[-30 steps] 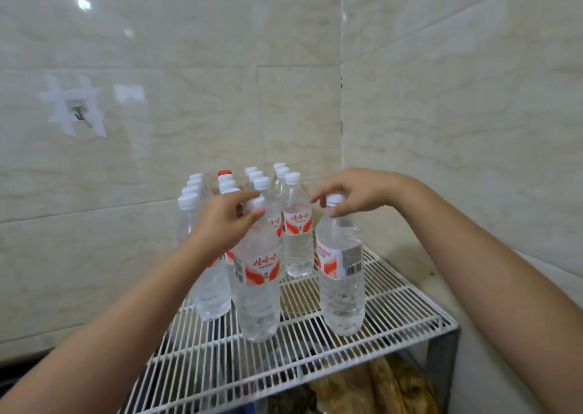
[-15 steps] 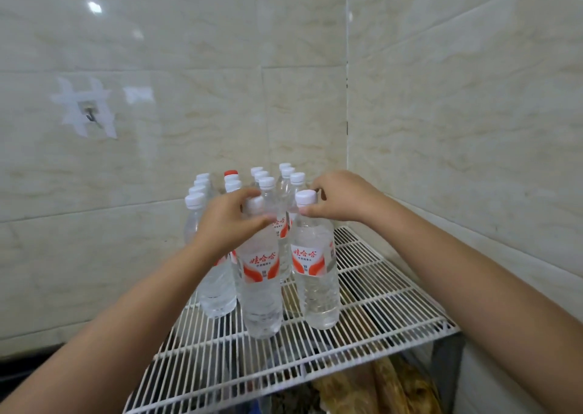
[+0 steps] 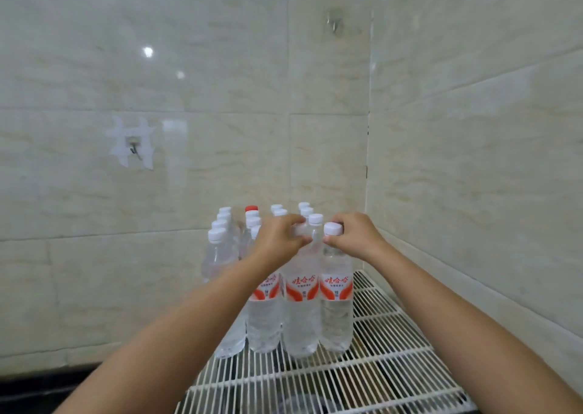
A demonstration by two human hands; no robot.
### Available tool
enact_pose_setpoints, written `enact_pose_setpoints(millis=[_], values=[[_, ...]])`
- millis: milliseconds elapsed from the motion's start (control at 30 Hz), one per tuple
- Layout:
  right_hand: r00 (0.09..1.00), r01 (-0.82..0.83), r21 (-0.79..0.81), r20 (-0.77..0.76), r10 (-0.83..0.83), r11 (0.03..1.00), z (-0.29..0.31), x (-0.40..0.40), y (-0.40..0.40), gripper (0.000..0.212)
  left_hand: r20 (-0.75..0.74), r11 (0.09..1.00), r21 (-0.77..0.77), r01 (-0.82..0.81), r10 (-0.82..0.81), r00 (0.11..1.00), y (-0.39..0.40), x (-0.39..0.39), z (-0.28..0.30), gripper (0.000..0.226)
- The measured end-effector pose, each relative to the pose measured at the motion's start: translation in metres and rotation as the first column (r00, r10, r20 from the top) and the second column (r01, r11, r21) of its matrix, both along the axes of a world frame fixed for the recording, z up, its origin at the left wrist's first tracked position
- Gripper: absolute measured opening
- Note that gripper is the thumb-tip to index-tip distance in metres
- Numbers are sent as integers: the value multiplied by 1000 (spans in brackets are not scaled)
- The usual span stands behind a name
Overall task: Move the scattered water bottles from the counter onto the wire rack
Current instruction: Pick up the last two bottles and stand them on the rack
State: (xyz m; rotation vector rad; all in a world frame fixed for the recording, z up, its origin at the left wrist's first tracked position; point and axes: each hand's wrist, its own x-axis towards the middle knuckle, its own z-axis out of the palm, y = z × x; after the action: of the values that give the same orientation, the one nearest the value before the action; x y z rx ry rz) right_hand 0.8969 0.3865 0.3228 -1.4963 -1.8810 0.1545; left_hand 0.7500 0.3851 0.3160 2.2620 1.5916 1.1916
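Note:
Several clear water bottles with red-and-white labels stand in rows on a white wire rack (image 3: 394, 366) in the wall corner. My left hand (image 3: 277, 237) grips the neck of a front-row bottle (image 3: 299, 303). Beside it on the right stands another front bottle (image 3: 336, 306), and my right hand (image 3: 353, 237) pinches it just under its white cap. Both bottles stand upright on the rack, pressed close to the rows behind. One bottle at the back has a red cap (image 3: 251, 208); the others have white caps.
Tiled walls close in behind and to the right of the rack. A metal hook (image 3: 134, 150) is stuck on the left wall, another hook (image 3: 334, 25) sits higher up. The rack's front and right wire area holds no bottles. A dark counter edge (image 3: 47, 385) lies lower left.
My right hand has slid its bottle left and back until it stands against the left hand's bottle. Both front bottles moved closer to the back rows. The camera has tilted up.

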Motion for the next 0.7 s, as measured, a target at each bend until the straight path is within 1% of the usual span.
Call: enact_pose_setpoints(millis=[100, 167, 333, 500, 600, 700], values=[[998, -64, 2, -18, 64, 998, -3, 9, 9, 13, -2, 1000, -1, -25, 25, 1000, 9, 5, -1, 49], [994, -93, 12, -50, 93, 996, -7, 12, 15, 20, 3, 999, -10, -47, 47, 999, 14, 5, -2, 49], [983, -137, 46, -115, 142, 989, -17, 6, 34, 37, -62, 995, -24, -95, 94, 994, 25, 4, -3, 48], [967, -152, 109, -189, 171, 982, -28, 9, 43, 38, -104, 996, -21, -90, 88, 991, 31, 7, -7, 48], [955, -168, 118, -228, 192, 979, -34, 11, 47, 42, -149, 997, 13, -79, 80, 986, 35, 7, -12, 48], [944, -183, 121, -254, 209, 976, -40, 13, 49, 46, -236, 992, 98, -74, 96, 967, 36, 8, -21, 49]])
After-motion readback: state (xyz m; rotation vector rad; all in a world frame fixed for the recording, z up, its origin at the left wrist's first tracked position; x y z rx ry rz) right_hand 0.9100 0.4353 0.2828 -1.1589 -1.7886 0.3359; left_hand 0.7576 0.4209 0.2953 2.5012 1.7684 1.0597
